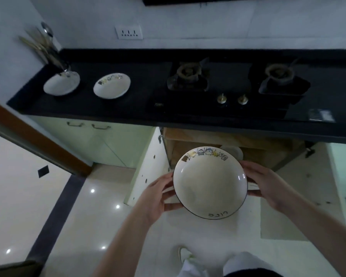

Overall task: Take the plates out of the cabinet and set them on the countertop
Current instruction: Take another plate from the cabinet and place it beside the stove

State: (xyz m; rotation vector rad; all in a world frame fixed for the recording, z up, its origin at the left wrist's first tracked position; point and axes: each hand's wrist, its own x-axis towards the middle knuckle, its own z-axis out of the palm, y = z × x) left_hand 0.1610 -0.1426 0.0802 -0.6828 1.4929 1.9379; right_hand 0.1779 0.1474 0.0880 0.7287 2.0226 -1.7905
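Both hands grip one patterned plate (210, 182) by its opposite edges, the left hand (158, 198) on its left rim and the right hand (268, 186) on its right rim, in front of the open cabinet (224, 140) and below the worktop (148, 108). Far up and left of the hands, two plates already lie on the worktop: a plain white plate (61, 84), then a decorated plate (111, 85). Behind the held plate, at least one more pale plate (235, 151) seems to wait in the cabinet. So I judge the task about half done. Small writing near the held plate's lower rim perhaps reads "nice".
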